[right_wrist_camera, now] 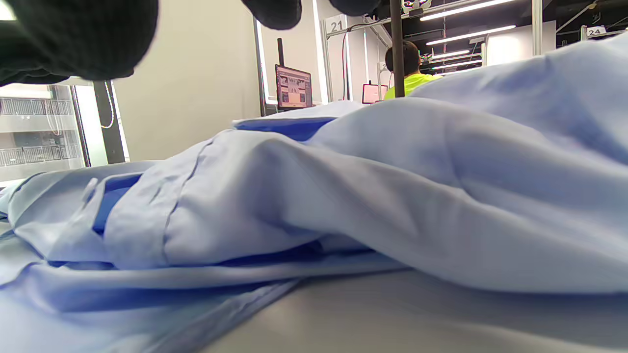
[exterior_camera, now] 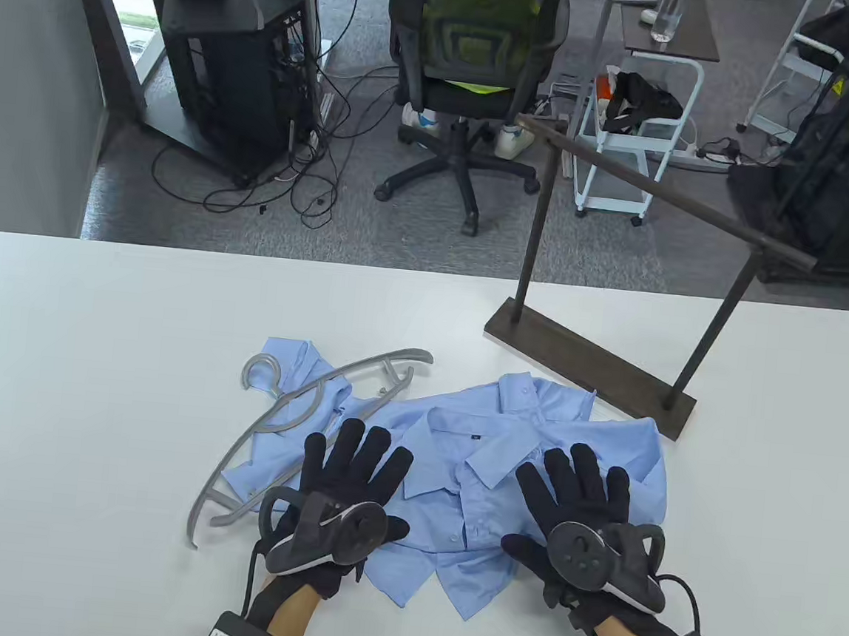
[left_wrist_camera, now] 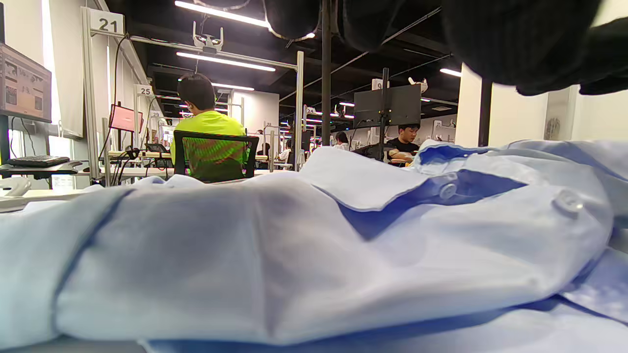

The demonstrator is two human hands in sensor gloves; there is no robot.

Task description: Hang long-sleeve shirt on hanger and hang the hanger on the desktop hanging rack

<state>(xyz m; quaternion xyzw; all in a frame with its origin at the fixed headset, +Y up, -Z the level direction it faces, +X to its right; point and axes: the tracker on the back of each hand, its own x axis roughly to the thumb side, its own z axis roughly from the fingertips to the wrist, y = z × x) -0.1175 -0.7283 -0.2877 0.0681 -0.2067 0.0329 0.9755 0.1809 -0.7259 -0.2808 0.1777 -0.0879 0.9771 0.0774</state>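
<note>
Fingers [exterior_camera: 365, 450] apparently flat on one shirt [exterior_camera: 480, 442].

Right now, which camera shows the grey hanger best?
The table view: the whole hanger shows, lying on the shirt's left side. The left wrist view may catch a pale bit at its left edge; the right wrist view shows none.

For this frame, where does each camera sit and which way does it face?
Table view: above, looking down at both hands, left hand and right hand, flat on the shirt.
Left wrist view: low, across the shirt; fingers on top.
Right wrist view: low, likewise; fingers on top.
Shared: the shirt.
</note>
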